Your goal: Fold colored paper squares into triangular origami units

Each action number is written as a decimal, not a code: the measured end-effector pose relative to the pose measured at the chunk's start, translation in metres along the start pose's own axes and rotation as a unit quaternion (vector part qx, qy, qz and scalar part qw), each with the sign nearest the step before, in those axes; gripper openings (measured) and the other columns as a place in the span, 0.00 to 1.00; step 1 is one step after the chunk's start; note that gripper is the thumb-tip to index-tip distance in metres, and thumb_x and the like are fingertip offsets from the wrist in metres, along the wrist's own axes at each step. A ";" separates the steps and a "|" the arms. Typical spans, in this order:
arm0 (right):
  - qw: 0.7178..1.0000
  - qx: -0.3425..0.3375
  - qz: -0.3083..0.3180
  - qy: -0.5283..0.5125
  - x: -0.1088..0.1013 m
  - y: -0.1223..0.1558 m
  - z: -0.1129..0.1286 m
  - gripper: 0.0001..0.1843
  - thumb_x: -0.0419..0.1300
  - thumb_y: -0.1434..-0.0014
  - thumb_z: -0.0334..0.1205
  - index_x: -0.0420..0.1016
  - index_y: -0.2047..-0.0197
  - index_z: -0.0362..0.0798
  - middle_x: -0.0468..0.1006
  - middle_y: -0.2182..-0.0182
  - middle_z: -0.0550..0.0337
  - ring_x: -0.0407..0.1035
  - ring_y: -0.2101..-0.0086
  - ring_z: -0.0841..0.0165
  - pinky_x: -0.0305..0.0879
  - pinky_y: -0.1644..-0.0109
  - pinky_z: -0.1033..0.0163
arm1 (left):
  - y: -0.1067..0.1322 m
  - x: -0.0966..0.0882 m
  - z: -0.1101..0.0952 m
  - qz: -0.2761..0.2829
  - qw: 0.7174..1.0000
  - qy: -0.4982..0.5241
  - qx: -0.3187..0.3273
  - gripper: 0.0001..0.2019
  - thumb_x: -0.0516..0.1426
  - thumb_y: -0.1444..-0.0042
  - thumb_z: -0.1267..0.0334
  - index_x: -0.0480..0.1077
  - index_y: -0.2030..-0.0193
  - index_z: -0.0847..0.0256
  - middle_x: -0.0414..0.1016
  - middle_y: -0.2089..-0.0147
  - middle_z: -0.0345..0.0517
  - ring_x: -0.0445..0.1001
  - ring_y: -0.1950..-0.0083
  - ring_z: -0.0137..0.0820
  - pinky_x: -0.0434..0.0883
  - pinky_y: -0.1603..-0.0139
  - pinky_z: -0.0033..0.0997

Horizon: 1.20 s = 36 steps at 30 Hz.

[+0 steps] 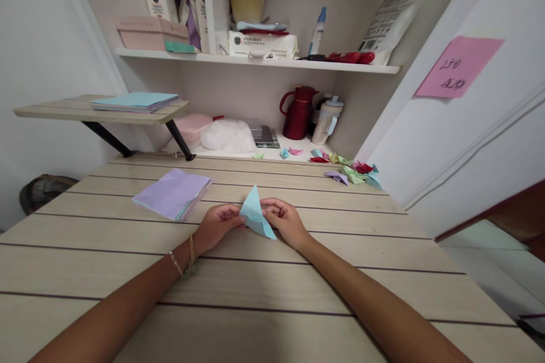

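A light blue sheet of origami paper (254, 213), folded to a pointed shape, is held between my two hands just over the table. My left hand (216, 228) pinches its left edge, thumb on the near face. On the other side, my right hand (286, 220) grips the right edge with thumb and bent forefinger. One tip of the paper points up and away, another down to the right. To the left of my left hand lies a stack of origami paper (172, 193) with a purple sheet on top.
Several folded paper pieces (351, 173) in mixed colours lie at the table's back right. A raised side shelf (55, 108) bears a stack of blue-topped paper (135, 101). Behind stand a red jug (298, 113) and a tumbler (327, 120).
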State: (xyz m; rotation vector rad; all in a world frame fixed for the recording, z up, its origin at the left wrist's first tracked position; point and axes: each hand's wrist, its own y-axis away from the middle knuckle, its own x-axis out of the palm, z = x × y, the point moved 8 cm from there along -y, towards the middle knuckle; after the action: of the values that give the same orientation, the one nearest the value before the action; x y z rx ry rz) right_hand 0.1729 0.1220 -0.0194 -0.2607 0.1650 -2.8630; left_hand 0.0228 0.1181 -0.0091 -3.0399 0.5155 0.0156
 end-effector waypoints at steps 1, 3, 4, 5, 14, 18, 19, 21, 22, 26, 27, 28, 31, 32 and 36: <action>1.000 -0.011 -0.003 0.006 -0.001 0.000 0.001 0.19 0.64 0.54 0.41 0.73 0.57 0.46 0.72 0.77 0.63 0.62 0.78 0.75 0.59 0.74 0.69 | 0.000 0.000 0.000 0.000 1.000 0.005 -0.001 0.06 0.63 0.56 0.64 0.72 0.71 0.64 0.76 0.75 0.40 0.73 0.74 0.26 0.71 0.69 0.25; 1.000 -0.026 -0.002 0.015 -0.001 0.000 0.002 0.26 0.63 0.54 0.38 0.68 0.50 0.47 0.72 0.73 0.63 0.61 0.78 0.76 0.59 0.73 0.70 | -0.001 0.000 0.003 0.001 1.000 0.021 -0.005 0.08 0.63 0.57 0.64 0.72 0.70 0.64 0.77 0.73 0.40 0.73 0.73 0.27 0.72 0.69 0.26; 0.999 -0.029 0.000 0.021 0.000 0.001 0.002 0.29 0.63 0.55 0.36 0.65 0.47 0.48 0.72 0.72 0.62 0.61 0.77 0.77 0.58 0.73 0.71 | -0.001 0.000 0.004 0.004 1.000 0.029 -0.006 0.08 0.63 0.57 0.64 0.72 0.70 0.64 0.77 0.73 0.41 0.74 0.72 0.27 0.72 0.68 0.27; 0.999 -0.028 0.004 0.028 0.001 0.001 0.002 0.32 0.63 0.55 0.35 0.63 0.45 0.49 0.72 0.71 0.62 0.60 0.78 0.77 0.58 0.73 0.71 | -0.001 0.001 0.005 0.007 0.999 0.035 -0.006 0.08 0.63 0.57 0.64 0.72 0.70 0.64 0.77 0.72 0.41 0.74 0.72 0.28 0.72 0.68 0.28; 0.981 -0.072 0.030 0.178 0.009 0.007 0.011 0.12 0.57 0.47 0.42 0.77 0.63 0.45 0.72 0.80 0.63 0.63 0.79 0.72 0.59 0.76 0.69 | -0.002 0.004 0.010 0.029 0.999 0.017 -0.042 0.11 0.62 0.55 0.58 0.70 0.68 0.64 0.76 0.73 0.41 0.73 0.74 0.27 0.70 0.70 0.27; 0.963 -0.133 0.030 0.230 0.012 0.011 0.024 0.12 0.55 0.46 0.37 0.78 0.61 0.48 0.77 0.73 0.60 0.68 0.74 0.69 0.64 0.69 0.66 | -0.001 0.009 0.005 0.045 0.996 0.003 -0.071 0.16 0.56 0.50 0.52 0.70 0.64 0.64 0.73 0.76 0.40 0.71 0.76 0.27 0.68 0.75 0.25; 0.960 -0.147 0.040 0.233 0.014 0.012 0.026 0.13 0.54 0.46 0.36 0.78 0.60 0.49 0.78 0.70 0.59 0.70 0.70 0.68 0.65 0.66 0.65 | -0.001 0.010 0.004 0.046 0.996 0.006 -0.074 0.16 0.57 0.50 0.52 0.70 0.63 0.64 0.73 0.75 0.40 0.71 0.76 0.27 0.67 0.75 0.24; 0.958 -0.164 0.058 0.228 0.017 0.013 0.028 0.15 0.53 0.46 0.33 0.78 0.59 0.51 0.78 0.65 0.57 0.70 0.67 0.68 0.65 0.63 0.64 | -0.001 0.009 0.003 0.042 0.996 0.012 -0.072 0.17 0.59 0.52 0.54 0.68 0.61 0.64 0.72 0.76 0.39 0.70 0.77 0.26 0.66 0.75 0.24; 0.959 -0.164 0.065 0.222 0.018 0.013 0.027 0.15 0.53 0.47 0.33 0.78 0.60 0.51 0.78 0.64 0.57 0.70 0.67 0.68 0.65 0.64 0.65 | -0.001 0.008 0.003 0.035 0.997 0.016 -0.066 0.17 0.60 0.54 0.55 0.67 0.60 0.63 0.71 0.77 0.38 0.69 0.78 0.25 0.65 0.76 0.23; 0.972 -0.115 0.097 0.180 0.021 0.011 0.017 0.13 0.57 0.52 0.33 0.79 0.63 0.49 0.77 0.65 0.57 0.65 0.77 0.75 0.59 0.76 0.70 | -0.002 -0.001 0.001 -0.016 0.998 0.046 -0.027 0.17 0.62 0.55 0.58 0.62 0.61 0.59 0.68 0.80 0.32 0.64 0.81 0.22 0.60 0.80 0.19; 0.974 -0.100 0.102 0.174 0.022 0.011 0.014 0.12 0.58 0.52 0.33 0.79 0.64 0.49 0.76 0.66 0.57 0.63 0.79 0.76 0.57 0.78 0.70 | -0.002 -0.003 0.001 -0.025 0.998 0.049 -0.020 0.16 0.61 0.54 0.58 0.62 0.62 0.59 0.68 0.79 0.32 0.64 0.81 0.22 0.59 0.80 0.19; 0.976 -0.089 0.098 0.172 0.021 0.010 0.013 0.11 0.59 0.53 0.35 0.79 0.64 0.48 0.76 0.68 0.58 0.61 0.80 0.77 0.55 0.79 0.70 | -0.002 -0.004 0.000 -0.030 0.998 0.047 -0.014 0.14 0.61 0.54 0.58 0.62 0.64 0.60 0.68 0.80 0.33 0.64 0.81 0.21 0.59 0.80 0.19; 0.982 -0.070 0.039 0.173 0.012 0.007 0.011 0.09 0.63 0.54 0.41 0.79 0.68 0.47 0.74 0.74 0.59 0.59 0.81 0.76 0.53 0.79 0.69 | -0.001 -0.005 -0.004 -0.027 0.999 0.029 -0.001 0.11 0.60 0.53 0.59 0.66 0.68 0.63 0.69 0.79 0.35 0.65 0.79 0.21 0.61 0.78 0.19; 0.983 -0.063 0.013 0.169 0.007 0.006 0.010 0.09 0.64 0.54 0.43 0.79 0.70 0.47 0.74 0.76 0.60 0.59 0.81 0.75 0.53 0.78 0.68 | -0.001 -0.004 -0.005 -0.019 0.999 0.027 0.002 0.11 0.61 0.54 0.59 0.68 0.69 0.64 0.71 0.77 0.37 0.67 0.77 0.22 0.63 0.76 0.20; 0.990 -0.025 -0.049 0.128 -0.006 0.003 0.002 0.13 0.65 0.56 0.47 0.76 0.73 0.45 0.67 0.85 0.65 0.57 0.83 0.75 0.54 0.79 0.68 | -0.001 0.004 0.000 0.040 0.998 0.041 -0.007 0.15 0.65 0.62 0.63 0.70 0.66 0.64 0.76 0.67 0.44 0.74 0.65 0.30 0.69 0.64 0.28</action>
State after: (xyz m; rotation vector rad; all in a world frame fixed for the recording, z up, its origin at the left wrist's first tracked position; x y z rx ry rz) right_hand 0.1798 0.1203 -0.0189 0.0944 0.2806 -2.9846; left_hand 0.0274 0.1178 -0.0088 -3.0413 0.6452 -0.1016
